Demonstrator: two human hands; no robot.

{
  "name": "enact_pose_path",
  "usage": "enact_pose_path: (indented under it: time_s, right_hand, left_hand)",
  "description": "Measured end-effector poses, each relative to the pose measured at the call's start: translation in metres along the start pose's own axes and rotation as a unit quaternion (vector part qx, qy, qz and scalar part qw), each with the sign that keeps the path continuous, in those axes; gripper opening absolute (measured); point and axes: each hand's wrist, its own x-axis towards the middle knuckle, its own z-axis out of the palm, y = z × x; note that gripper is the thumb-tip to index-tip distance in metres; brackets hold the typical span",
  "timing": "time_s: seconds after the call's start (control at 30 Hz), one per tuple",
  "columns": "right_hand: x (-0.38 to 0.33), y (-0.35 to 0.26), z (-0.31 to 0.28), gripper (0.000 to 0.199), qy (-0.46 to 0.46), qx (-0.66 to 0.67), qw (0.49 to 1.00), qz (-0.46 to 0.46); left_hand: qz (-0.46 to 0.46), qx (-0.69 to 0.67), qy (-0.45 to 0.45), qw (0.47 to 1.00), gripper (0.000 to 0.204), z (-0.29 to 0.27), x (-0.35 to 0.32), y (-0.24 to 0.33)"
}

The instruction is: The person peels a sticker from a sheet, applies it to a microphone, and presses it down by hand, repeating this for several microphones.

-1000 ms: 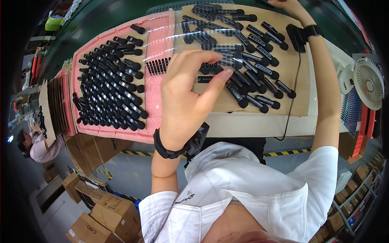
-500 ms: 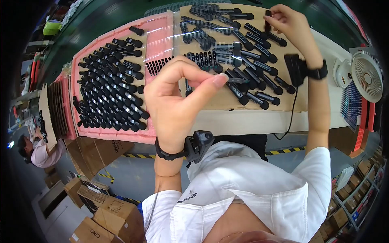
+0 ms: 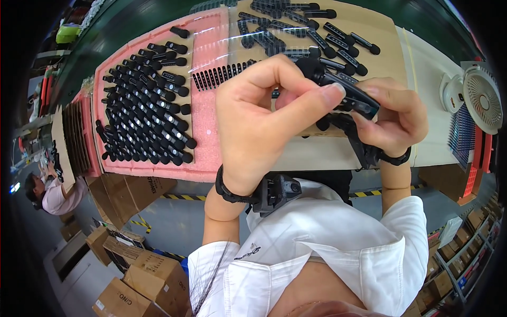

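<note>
A small black clip-on microphone (image 3: pixel 359 98) with a round foam head is held up between both my hands, above the table's front part. My left hand (image 3: pixel 259 116) pinches thumb and forefinger against its side near the middle; whether a thin piece sits under that thumb cannot be seen. Closed around the lower end of the body, my right hand (image 3: pixel 397 113) steadies it from the right, its thumb below. Behind them, several more foam-headed microphones (image 3: pixel 346 55) lie scattered on a brown board (image 3: pixel 377 24). Clear plastic strips (image 3: pixel 222 45) cover some of them.
On the left, a pink foam tray (image 3: pixel 208 148) carries many microphones in rows. A row of small black pieces (image 3: pixel 214 78) lies beside it. A white fan (image 3: pixel 481 98) stands at the right end. Cartons (image 3: pixel 153 280) are on the floor; a co-worker (image 3: pixel 63 195) is far left.
My right hand has come down from the far right of the board, bringing a microphone to my left hand. My left hand has shifted slightly right and now touches that microphone.
</note>
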Motion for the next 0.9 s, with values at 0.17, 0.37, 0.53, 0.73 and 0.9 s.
enact_pose_path:
  time_s: [0.17, 0.37, 0.53, 0.73, 0.9]
  right_hand:
    - [0.0020, -0.0022, 0.0000, 0.033, -0.003, 0.004, 1.000, -0.004]
    - [0.0017, -0.0043, 0.0023, 0.034, 0.034, -0.006, 0.999, -0.016]
    - [0.0009, -0.0042, -0.0028, 0.034, 0.022, -0.003, 1.000, -0.017]
    - [0.0011, -0.0057, -0.0026, 0.033, 0.028, -0.029, 0.999, -0.027]
    - [0.0024, -0.0079, -0.0044, 0.033, 0.019, -0.029, 0.999, -0.029]
  left_hand:
    - [0.000, 0.035, -0.011, 0.999, 0.014, -0.0046, 0.0020, -0.0003]
    - [0.005, 0.047, -0.006, 0.999, 0.015, -0.0019, 0.0016, 0.0006]
    - [0.031, 0.062, -0.008, 0.998, 0.016, 0.0010, 0.0008, -0.0048]
    - [0.091, 0.120, -0.007, 0.989, 0.017, 0.0030, -0.0012, -0.0082]
    - [0.115, 0.139, -0.016, 0.983, 0.015, 0.0033, -0.0022, -0.0088]
